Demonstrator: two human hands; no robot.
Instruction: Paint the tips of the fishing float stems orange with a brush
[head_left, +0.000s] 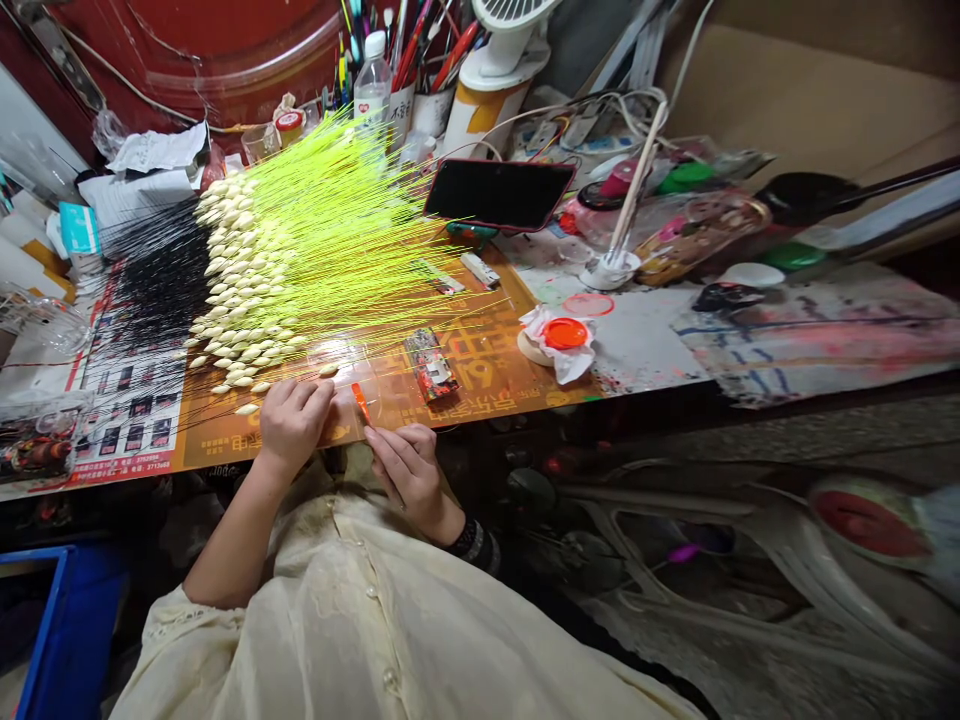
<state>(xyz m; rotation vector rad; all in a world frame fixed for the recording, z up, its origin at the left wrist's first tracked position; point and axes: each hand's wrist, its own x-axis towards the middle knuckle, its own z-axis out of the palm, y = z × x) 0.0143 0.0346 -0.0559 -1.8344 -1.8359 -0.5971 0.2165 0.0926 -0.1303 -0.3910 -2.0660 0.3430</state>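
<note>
My left hand is at the table's front edge, its fingers closed. A cream, spindle-shaped fishing float shows right at those fingertips; its stem is hard to make out. My right hand, just to the right, is closed around a thin tool with a bright orange tip, which points up and left toward the float. What kind of tool it is, I cannot tell. Beyond my left hand lies a broad pile of similar fishing floats, with black stems to the left and yellow-green tips fanning right.
An orange-topped pot on white paper stands right of my hands, with a small patterned box nearer. Behind are a phone, a plastic bottle, brush cups and a fan. A blue crate sits low at left.
</note>
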